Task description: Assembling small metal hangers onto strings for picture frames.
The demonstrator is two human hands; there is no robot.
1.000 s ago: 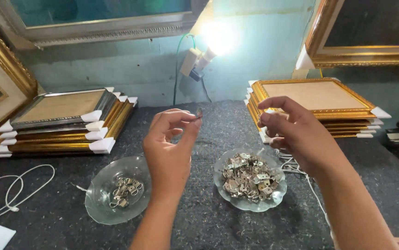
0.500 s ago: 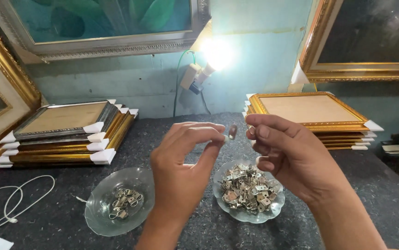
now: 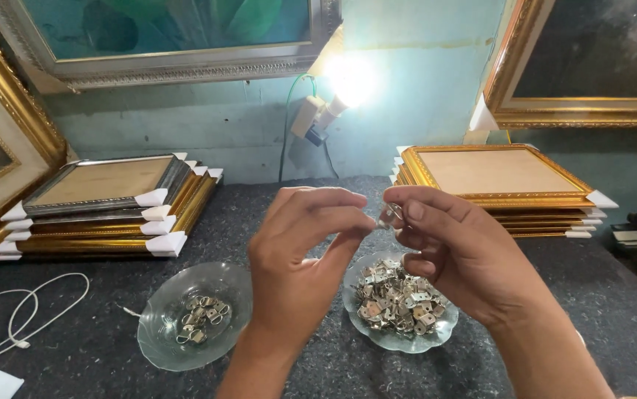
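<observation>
My left hand (image 3: 300, 258) and my right hand (image 3: 455, 247) are raised together above the dark bench, fingertips touching around a small metal hanger piece (image 3: 388, 216). Both hands pinch it. Below the right hand a glass bowl (image 3: 377, 336) holds a heap of several small metal hanger plates (image 3: 396, 299). A second glass bowl (image 3: 159, 336), to the left under my left forearm, holds a few ringed metal hangers (image 3: 200, 321).
A stack of gold and silver picture frames (image 3: 104, 210) lies at the back left, another gold stack (image 3: 499, 188) at the back right. A lit bulb (image 3: 348, 81) hangs on the wall. White cable (image 3: 23, 318) lies at the left. Framed pictures lean on the wall.
My two hands came together and rose toward the middle; the fingertips now meet on the small metal piece. The view has tilted slightly downward.
</observation>
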